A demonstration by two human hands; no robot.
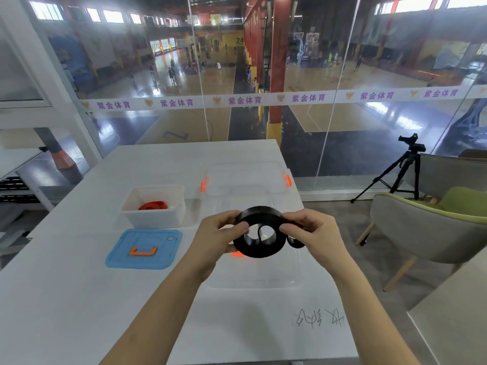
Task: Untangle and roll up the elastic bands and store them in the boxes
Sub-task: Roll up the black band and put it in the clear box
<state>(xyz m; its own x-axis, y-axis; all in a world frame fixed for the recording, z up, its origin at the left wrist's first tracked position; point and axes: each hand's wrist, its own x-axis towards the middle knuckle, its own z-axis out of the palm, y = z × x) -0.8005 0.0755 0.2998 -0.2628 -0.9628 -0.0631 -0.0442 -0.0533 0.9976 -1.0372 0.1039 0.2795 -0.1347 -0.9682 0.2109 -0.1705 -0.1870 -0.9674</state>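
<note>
I see left hand (217, 239) and right hand (315, 233) both pinching looped black band (259, 250), fingers curled round it, held in air right of white box (152, 220). Red band (153, 206) rolled inside white box; blue lid (123, 255) just in front of it

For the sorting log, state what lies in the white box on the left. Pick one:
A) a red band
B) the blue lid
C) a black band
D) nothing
A: a red band lies inside the white box, while the black band is held between the left hand and the right hand.
</note>
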